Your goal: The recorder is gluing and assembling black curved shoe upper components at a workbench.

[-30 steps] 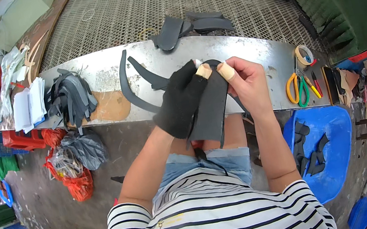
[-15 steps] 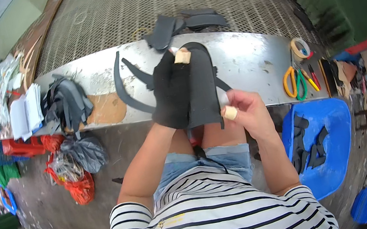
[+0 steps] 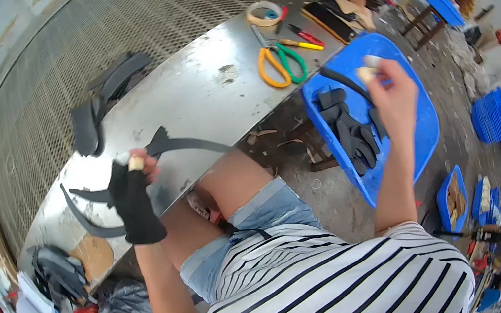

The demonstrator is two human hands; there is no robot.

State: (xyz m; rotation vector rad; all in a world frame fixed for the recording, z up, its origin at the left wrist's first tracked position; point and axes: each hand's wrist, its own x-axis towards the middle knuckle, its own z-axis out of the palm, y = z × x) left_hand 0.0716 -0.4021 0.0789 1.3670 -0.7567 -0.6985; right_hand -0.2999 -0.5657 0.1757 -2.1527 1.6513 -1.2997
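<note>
My right hand (image 3: 394, 94), with tan tape on a finger, is raised over the blue tub (image 3: 428, 145). Its fingers are closed on a dark grey foam piece (image 3: 344, 81), seen nearly edge-on. Inside the tub lie several similar dark pieces (image 3: 353, 131). My left hand (image 3: 137, 203), in a black fingerless glove, is at the front edge of the metal table (image 3: 200, 98). Its fingers are curled closed; what they hold, if anything, is hidden. Curved dark strips (image 3: 84, 219) pass beside the glove, and another dark strip (image 3: 191, 142) reaches out on its right.
Orange-and-green-handled scissors (image 3: 278, 64), a tape roll (image 3: 264, 13) and red pliers (image 3: 306, 34) lie at the table's right end. More dark pieces (image 3: 86, 128) sit at the back edge. A dark bundle (image 3: 59, 270) and papers (image 3: 37, 305) are at left.
The view has turned right. My right hand has left the left hand and moved over the blue tub with the dark piece. My left hand no longer holds that wide piece.
</note>
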